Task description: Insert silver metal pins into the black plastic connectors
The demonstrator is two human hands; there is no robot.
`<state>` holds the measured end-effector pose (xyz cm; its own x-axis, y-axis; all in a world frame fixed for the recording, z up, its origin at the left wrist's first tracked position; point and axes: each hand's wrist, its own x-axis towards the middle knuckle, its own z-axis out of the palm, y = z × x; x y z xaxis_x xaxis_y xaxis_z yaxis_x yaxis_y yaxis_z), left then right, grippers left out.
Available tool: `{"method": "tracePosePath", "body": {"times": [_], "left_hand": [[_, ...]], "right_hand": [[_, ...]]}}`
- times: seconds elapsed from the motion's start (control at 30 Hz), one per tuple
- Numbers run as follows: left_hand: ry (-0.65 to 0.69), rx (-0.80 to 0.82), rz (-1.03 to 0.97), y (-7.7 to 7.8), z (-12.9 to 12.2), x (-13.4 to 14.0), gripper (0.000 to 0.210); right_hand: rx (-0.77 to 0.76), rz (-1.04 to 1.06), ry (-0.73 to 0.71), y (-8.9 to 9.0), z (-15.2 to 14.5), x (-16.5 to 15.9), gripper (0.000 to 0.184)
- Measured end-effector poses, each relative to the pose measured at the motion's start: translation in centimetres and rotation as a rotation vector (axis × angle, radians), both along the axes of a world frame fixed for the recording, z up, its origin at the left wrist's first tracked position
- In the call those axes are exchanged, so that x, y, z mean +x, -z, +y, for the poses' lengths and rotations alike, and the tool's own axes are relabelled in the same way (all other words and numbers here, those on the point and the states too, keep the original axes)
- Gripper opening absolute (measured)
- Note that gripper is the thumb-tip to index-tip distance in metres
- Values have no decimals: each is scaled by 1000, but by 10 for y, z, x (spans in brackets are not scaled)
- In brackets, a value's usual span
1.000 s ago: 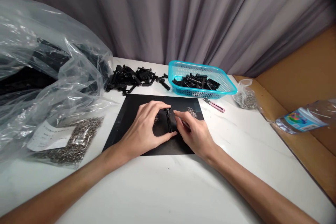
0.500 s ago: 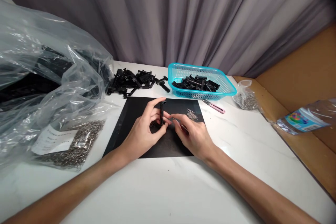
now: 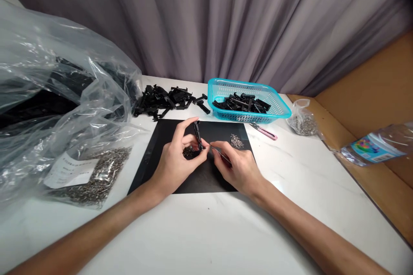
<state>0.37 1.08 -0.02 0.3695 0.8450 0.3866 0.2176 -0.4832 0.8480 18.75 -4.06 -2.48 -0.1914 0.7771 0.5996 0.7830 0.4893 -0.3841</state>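
My left hand [image 3: 176, 161] is closed on a narrow black plastic part [image 3: 198, 134], gripping it between the fingers and thumb so that it stands tilted. In my right hand [image 3: 241, 166] are thin metal tweezers [image 3: 223, 157], pinched by thumb and fingers, their tip close to the part's lower end. Whether the tip holds anything is too small to tell. Both hands are over a black mat [image 3: 203, 182]. A heap of small silvery metal pieces [image 3: 236, 141] lies at the mat's right, and a darker heap of small pieces [image 3: 188, 151] shows partly behind my left hand.
Loose black parts [image 3: 167, 99] lie at the back, beside a blue basket [image 3: 280, 111] holding more. A pink-handled cutter [image 3: 267, 134] is right of the mat. Plastic bags of metal pieces [image 3: 109, 172] flank the table. A bottle [image 3: 371, 148] lies by the cardboard [image 3: 383, 180].
The black plastic part has tilted, its top swinging left, as my left hand turned slightly. The darker heap behind it shows more. My right hand has stayed nearly in place with the tweezers.
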Motion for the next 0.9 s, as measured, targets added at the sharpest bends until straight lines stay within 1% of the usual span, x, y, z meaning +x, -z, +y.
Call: {"method": "tracePosePath", "body": {"times": [0.07,0.13,0.2,0.27,0.4,0.53,0.63,0.7,0.77,0.83,0.9], "left_hand": [[14,-46,-30,0,2,0,68],[48,-115,-78,1,3,0,68],[88,-180,-124,1,4,1,67],[111,-222,-155,1,4,2,67],[120,-260,-195,2,4,2,68],[137,-274,-214,4,5,1,69],[139,-262,-208,5,5,1,70],[141,-252,-200,5,5,1,70],[145,-236,-176,5,5,1,70],[149,-195,-127,4,5,0,70],[138,-125,-38,2,4,-1,69]], "right_hand": [[-11,58,-10,-1,-2,-1,23],[-37,193,0,-4,-3,-3,26],[-86,356,30,-9,-4,-6,25],[-143,461,49,-13,-4,-10,21],[-254,552,27,-19,-5,-10,16],[-308,623,-25,-18,-4,-6,19],[-342,638,-65,-16,-3,-5,20],[-339,622,-83,-14,-2,-5,19],[-296,582,-87,-12,1,-4,15],[-204,527,-67,-12,5,-2,11],[-80,468,-31,-15,10,2,7]]}}
